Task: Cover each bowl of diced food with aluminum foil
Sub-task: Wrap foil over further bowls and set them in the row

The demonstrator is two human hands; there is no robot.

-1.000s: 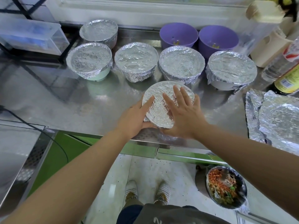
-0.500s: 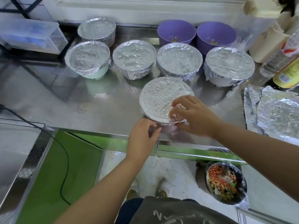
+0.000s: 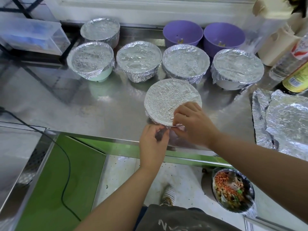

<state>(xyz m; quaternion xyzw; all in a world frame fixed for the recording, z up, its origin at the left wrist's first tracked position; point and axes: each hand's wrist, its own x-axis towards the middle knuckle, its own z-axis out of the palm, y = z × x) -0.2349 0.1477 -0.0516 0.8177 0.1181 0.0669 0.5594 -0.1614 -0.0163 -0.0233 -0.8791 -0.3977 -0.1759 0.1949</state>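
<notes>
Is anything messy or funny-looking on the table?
Mostly tidy. On the nearest bowl, a crumpled foil flap sticks out at the near rim, where the left hand and right hand pinch it. At the back, the left purple bowl and right purple bowl have no foil, only a few scraps inside.

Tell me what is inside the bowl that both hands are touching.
The foil-covered bowl shows only its crinkled foil top. The left hand and right hand pinch the foil's near edge. Its contents are hidden.
</notes>
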